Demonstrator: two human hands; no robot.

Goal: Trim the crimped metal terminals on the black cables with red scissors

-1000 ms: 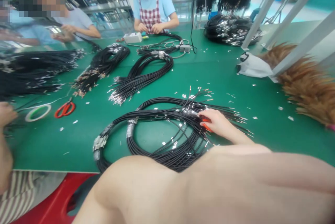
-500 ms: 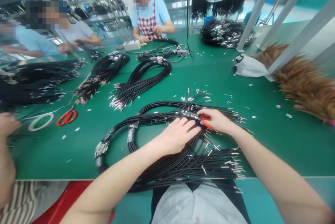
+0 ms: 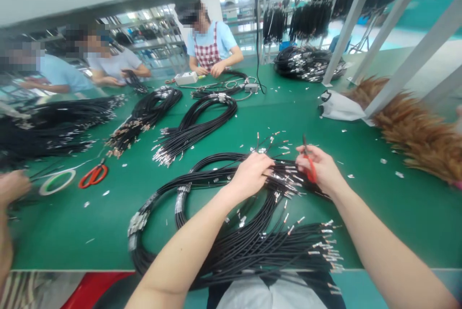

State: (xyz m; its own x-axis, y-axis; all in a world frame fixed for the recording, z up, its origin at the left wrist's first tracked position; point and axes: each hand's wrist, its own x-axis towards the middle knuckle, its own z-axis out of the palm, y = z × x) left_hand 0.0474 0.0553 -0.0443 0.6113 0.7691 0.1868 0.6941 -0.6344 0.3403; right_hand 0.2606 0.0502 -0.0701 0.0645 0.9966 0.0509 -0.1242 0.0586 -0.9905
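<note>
The cables (image 3: 202, 177) lie on the desk (image 3: 415, 212), curving in a loop at the left and passing under the left hand (image 3: 252, 174), which is closed round them near their ends. Their long axis runs left to right, tips pointing right. Just beside those tips, the right hand (image 3: 319, 169) grasps the scissors (image 3: 311, 170), blades pointing away from the person.
</note>
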